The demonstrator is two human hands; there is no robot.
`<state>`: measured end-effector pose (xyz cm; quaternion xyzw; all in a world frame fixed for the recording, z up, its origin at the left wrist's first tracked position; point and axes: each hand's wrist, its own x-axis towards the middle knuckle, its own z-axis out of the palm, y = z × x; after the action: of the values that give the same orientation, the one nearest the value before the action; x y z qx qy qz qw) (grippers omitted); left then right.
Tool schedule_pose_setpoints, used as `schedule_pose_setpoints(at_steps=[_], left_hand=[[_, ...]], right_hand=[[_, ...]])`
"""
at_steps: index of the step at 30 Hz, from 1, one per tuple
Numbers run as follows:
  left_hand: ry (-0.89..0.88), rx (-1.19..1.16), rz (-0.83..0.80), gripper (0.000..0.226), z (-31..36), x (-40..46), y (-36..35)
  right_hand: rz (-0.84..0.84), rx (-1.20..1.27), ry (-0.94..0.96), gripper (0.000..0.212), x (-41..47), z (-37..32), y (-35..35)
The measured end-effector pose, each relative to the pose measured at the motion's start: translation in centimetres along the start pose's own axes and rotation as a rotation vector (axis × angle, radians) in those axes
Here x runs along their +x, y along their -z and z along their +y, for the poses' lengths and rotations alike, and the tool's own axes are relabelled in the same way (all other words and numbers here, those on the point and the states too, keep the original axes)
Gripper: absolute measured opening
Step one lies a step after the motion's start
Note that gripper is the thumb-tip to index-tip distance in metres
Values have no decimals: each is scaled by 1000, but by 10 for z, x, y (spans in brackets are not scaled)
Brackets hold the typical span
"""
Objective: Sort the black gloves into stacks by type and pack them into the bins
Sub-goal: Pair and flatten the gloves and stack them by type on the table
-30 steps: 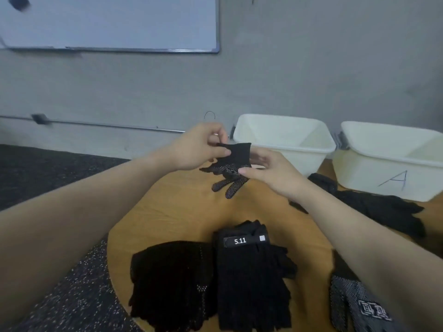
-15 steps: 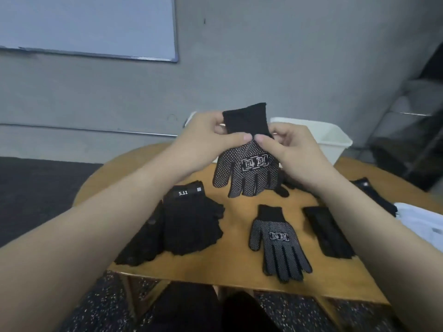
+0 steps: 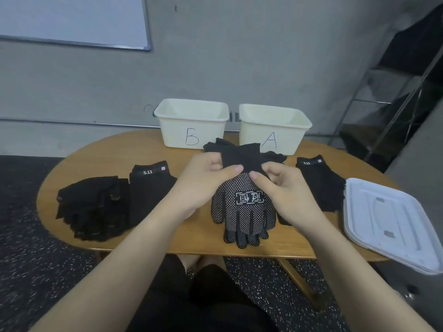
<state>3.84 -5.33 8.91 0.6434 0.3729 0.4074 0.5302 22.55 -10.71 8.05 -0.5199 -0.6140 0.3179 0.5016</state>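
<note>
Two hands, left [image 3: 205, 174] and right [image 3: 279, 188], pinch the dotted glove [image 3: 243, 207] by its cuff; it looks light, limp, grippy.

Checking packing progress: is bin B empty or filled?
Seemingly empty: bin B shows only bare pale inner walls, though its floor is hidden.

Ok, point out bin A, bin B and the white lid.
bin A [image 3: 272, 140]: head view, front wall at the letter.
bin B [image 3: 191, 137]: head view, front wall at the letter.
white lid [image 3: 388, 219]: head view, top face.
</note>
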Motion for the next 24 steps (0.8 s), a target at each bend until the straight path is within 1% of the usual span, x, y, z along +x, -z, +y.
schedule_pose_setpoints(at_steps=[2,3,5,7,8,11,15,20,24], left_hand=[[21,41,13,30,-10,2,-4],[36,46,16,33,-15,3,-6],[72,56,27,29,-24,5,-9],[108,91,26,41,-34,10,-10],[120,106,26,40,-39,12,-11],[150,172,46,31,-56,24,-10],[160,242,89,35,-74,39,-10],[156,342,144,31,-94,62,-13],[185,412,216,22,-114,83,-14]], right_hand=[[0,10,-24,18,-5,7,2],[-5,11,-47,17,-7,11,3],[-20,23,-105,16,-9,22,5],[-34,37,-159,16,-9,33,7],[-41,34,-177,16,-8,38,8],[-58,-43,-219,18,-5,54,7],[-62,-107,-269,17,8,78,3],[-47,-159,-251,18,33,110,0],[-50,-180,-241,21,51,128,-2]])
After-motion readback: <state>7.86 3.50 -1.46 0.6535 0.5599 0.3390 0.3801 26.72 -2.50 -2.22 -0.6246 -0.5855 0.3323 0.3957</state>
